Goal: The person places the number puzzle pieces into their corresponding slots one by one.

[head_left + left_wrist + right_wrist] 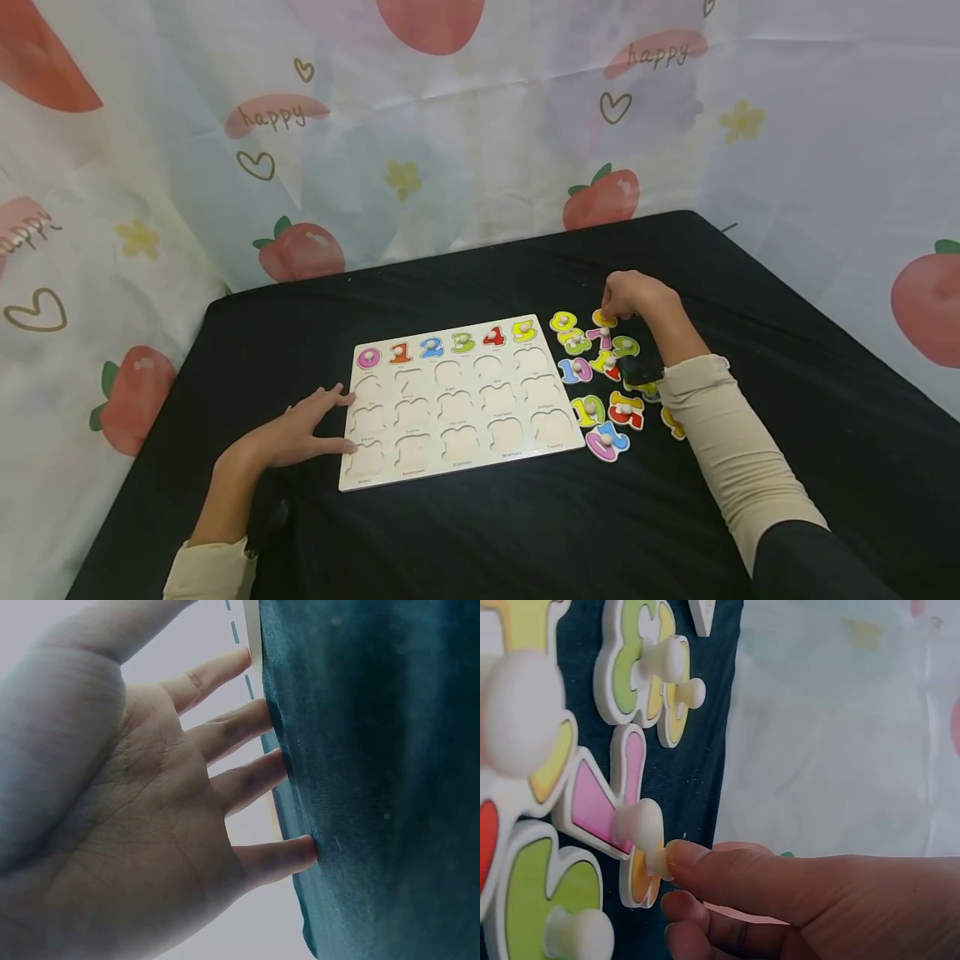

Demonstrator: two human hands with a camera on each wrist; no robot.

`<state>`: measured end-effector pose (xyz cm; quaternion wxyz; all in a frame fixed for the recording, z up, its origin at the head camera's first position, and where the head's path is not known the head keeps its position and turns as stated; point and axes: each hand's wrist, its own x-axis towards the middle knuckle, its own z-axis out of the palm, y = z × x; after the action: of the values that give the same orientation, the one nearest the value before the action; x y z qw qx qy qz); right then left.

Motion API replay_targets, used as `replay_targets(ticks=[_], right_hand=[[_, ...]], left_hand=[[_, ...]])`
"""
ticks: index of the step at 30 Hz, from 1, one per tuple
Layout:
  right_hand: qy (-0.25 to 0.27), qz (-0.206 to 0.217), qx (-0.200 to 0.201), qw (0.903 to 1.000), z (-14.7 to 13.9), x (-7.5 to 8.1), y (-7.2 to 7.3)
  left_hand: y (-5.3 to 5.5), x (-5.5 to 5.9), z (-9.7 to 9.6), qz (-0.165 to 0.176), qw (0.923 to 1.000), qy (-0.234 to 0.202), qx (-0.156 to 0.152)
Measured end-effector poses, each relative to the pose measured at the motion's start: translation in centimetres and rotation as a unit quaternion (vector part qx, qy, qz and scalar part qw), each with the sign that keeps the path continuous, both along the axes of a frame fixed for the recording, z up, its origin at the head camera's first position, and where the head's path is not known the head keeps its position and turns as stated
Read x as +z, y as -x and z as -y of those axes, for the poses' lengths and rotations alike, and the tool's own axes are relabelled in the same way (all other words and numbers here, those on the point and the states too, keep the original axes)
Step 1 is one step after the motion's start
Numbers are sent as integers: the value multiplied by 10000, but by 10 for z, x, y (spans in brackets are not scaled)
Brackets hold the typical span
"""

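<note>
A pale wooden number board (433,414) lies on the black cloth, with coloured pieces 0 to 5 in its top row and bare recesses below. My left hand (300,431) touches the board's left edge with thumb and fingers spread; the left wrist view shows its fingers straight. Beyond the board's right side, my right hand (641,297) reaches to the far end of a cluster of loose pieces. Its thumb and finger pinch the white knob of an orange number piece (639,883), partly hidden behind a pink 7 (592,799).
Several loose knobbed number pieces lie close together right of the board, among them a pink-and-blue 10 (575,371), a red-and-yellow piece (626,410) and a green piece (532,892). A printed curtain (480,125) hangs behind the table (450,550).
</note>
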<state>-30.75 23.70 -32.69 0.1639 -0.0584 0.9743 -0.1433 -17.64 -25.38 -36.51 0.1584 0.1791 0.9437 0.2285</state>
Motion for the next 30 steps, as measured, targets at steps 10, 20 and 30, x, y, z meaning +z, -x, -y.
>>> replay_targets(ticks=[10,20,30], right_hand=[[48,-74,124,9999,1,-4,1],[123,-228,54,9996,3,1,1],[274,-414,326,9982,14,10,-7]], left_hand=[[0,-1,1,27,10000,-44,14],[1,1,0,-5,10000,-19,5],[1,1,1,-13,10000,10,-17]])
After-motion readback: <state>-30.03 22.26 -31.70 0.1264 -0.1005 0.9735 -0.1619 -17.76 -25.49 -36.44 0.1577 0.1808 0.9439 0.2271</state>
